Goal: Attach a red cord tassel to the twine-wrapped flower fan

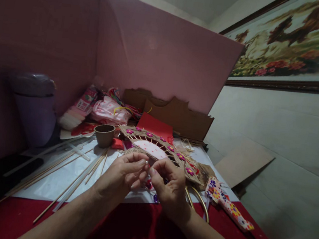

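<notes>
My left hand (pixel 123 171) and my right hand (pixel 170 185) are close together above the near edge of the white sheet. Thumb and finger are pinched on each hand. Something tiny and pale glints at the left fingertips, too small to name. Just behind them lies a fan-shaped piece (pixel 149 149) with a woven tan border, pink flowers (pixel 170 148) and a dotted white centre. Below the fingers are small shiny purple and red bits (pixel 156 198), partly hidden by my hands. Two gold hoops (pixel 203 203) lie beside my right wrist.
Thin wooden sticks (pixel 61 197) and clear rods (pixel 75 187) spread to the left, near a small brown pot (pixel 104 135). A purple tumbler (pixel 35 113) stands far left. Red paper (pixel 155 128) leans before cardboard (pixel 178 114). A flower-patterned tool with a cord (pixel 229 205) lies right.
</notes>
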Available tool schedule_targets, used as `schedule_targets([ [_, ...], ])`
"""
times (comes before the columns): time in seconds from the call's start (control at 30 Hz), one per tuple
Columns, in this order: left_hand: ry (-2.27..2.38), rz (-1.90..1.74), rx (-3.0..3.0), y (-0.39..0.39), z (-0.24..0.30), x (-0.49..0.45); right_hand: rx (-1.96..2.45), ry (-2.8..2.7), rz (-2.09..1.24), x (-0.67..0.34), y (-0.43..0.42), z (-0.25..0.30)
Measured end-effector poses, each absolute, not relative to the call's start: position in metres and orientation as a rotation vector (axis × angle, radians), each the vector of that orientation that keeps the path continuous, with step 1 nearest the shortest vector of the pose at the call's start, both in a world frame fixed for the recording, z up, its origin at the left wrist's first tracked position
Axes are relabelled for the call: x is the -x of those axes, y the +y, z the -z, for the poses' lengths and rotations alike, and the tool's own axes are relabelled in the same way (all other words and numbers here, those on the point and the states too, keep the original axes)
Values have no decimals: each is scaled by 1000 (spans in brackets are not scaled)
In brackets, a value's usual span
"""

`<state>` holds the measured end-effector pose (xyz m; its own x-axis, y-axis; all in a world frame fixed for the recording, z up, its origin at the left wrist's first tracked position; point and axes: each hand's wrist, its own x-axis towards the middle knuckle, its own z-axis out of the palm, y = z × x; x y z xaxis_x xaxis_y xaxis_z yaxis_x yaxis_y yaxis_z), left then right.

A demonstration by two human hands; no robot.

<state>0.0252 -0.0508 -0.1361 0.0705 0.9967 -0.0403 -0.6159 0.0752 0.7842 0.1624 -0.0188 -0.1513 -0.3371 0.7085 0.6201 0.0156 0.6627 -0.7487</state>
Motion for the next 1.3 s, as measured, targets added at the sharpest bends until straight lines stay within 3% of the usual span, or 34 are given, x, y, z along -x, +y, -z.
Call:
schedule_targets([
  [0.43, 679, -1361, -786, -46, 141, -26, 532, -1364, -1500, -157, -13, 144],
  [1.3, 770, -1396, -805, -52, 133, -29, 527, -1496, -1332, -160, -9, 150],
])
